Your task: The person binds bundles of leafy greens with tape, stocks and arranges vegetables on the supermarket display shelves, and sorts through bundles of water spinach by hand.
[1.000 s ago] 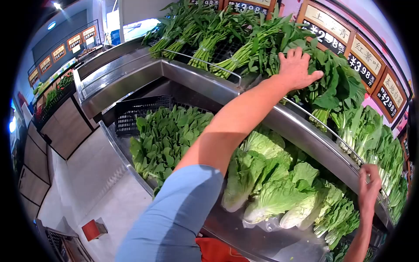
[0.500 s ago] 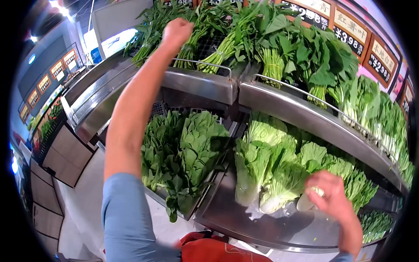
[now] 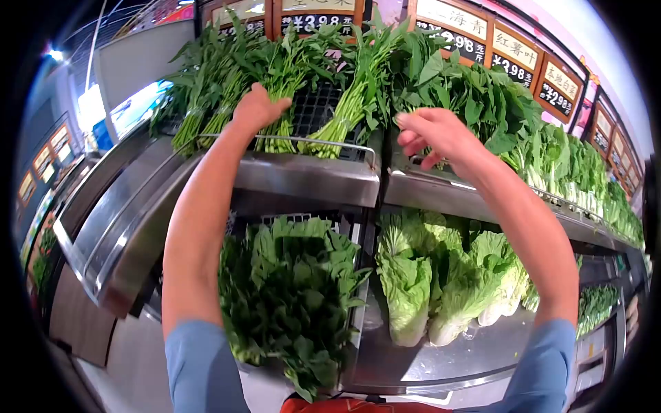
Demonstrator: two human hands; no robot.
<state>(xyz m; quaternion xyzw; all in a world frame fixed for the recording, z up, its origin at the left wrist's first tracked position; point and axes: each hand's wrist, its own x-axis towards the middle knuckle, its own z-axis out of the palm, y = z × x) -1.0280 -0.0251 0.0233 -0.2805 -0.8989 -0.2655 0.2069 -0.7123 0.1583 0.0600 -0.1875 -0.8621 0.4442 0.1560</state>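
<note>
My left hand [image 3: 258,110] is over the upper shelf, against a bunch of long-stemmed greens [image 3: 284,124]; its thumb is apart from the other fingers and I see nothing held. My right hand [image 3: 435,135] hovers at the shelf's front edge, fingers spread and curved, beside dark leafy greens [image 3: 482,103]. Between my hands lies another tied bunch of stems [image 3: 344,117] on a black crate [image 3: 313,109]. Below sit broad-leaved greens [image 3: 289,289] and pale green cabbages [image 3: 406,296].
A metal rail [image 3: 317,141] runs along the upper shelf's steel front [image 3: 310,175]. Price signs [image 3: 451,31] stand behind the greens. Pale-stemmed greens [image 3: 571,179] line the shelf at the right. The lower steel tray [image 3: 413,368] curves in front.
My right hand has risen from beside the cabbages to the upper shelf. My left hand has lowered toward the stems and its fist has loosened. The view has shifted left.
</note>
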